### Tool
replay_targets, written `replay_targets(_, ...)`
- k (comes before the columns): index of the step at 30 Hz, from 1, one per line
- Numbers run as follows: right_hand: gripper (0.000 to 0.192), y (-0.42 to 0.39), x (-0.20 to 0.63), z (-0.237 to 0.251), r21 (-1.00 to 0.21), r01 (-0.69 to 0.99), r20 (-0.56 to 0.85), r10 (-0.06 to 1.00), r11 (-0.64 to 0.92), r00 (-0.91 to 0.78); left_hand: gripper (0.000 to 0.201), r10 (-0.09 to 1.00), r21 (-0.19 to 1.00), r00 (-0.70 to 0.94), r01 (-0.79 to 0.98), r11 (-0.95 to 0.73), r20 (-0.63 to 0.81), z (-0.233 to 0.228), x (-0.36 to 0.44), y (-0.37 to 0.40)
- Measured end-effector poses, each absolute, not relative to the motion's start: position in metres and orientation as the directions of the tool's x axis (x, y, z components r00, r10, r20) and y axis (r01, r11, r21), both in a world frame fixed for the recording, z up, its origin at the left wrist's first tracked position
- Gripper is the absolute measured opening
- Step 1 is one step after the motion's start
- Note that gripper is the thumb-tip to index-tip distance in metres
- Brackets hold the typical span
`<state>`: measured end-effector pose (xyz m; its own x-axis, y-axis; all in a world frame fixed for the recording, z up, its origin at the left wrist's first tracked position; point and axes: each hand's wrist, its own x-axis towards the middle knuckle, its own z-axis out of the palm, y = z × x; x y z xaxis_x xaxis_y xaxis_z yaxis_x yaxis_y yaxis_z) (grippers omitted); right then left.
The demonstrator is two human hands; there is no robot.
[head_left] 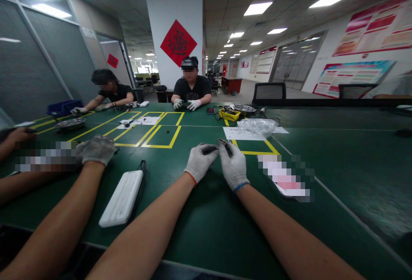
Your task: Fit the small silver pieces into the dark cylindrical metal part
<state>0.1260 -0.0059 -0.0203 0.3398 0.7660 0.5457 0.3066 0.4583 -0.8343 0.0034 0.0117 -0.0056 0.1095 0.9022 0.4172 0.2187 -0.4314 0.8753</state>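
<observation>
My left hand (200, 163) and my right hand (234, 167), both in white knit gloves, meet above the green table (206, 224), just in front of me. Their fingertips pinch a small dark part (222, 144) between them; its shape is too small to make out. The left glove has a red cuff edge, the right a blue one. A white power bank (121, 198) with a black strap lies on the table to the left of my left forearm.
A co-worker's gloved hand (96, 149) and bare forearm reach in at the left. Two seated people work at the far side. Yellow tape boxes (161, 136), a yellow tray (229, 115), a plastic bag (257, 126) and a metal dish (70, 123) lie beyond.
</observation>
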Motion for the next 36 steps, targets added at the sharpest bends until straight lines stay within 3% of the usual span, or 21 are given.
replay_targets(19,0.042,-0.0068,0.1232,-0.0183,-0.823,0.298,0.562,0.768,0.483,0.307,0.024,0.961,0.967,0.145,-0.127,-0.22,0.237,-0.0085,0.0031,0.0156)
replay_targets(31,0.041,-0.0066,0.1237,-0.0191,-0.819,0.295,0.567,0.775,0.492,0.279,0.03,0.979,0.95,0.167,-0.307,-0.063,0.119,-0.0107,0.0032,0.0154)
replay_targets(36,0.041,-0.009,0.123,-0.0166,-0.809,0.298,0.58,0.77,0.507,0.265,0.028,0.965,0.933,0.248,-0.359,0.008,0.087,-0.0092,0.0022,0.0149)
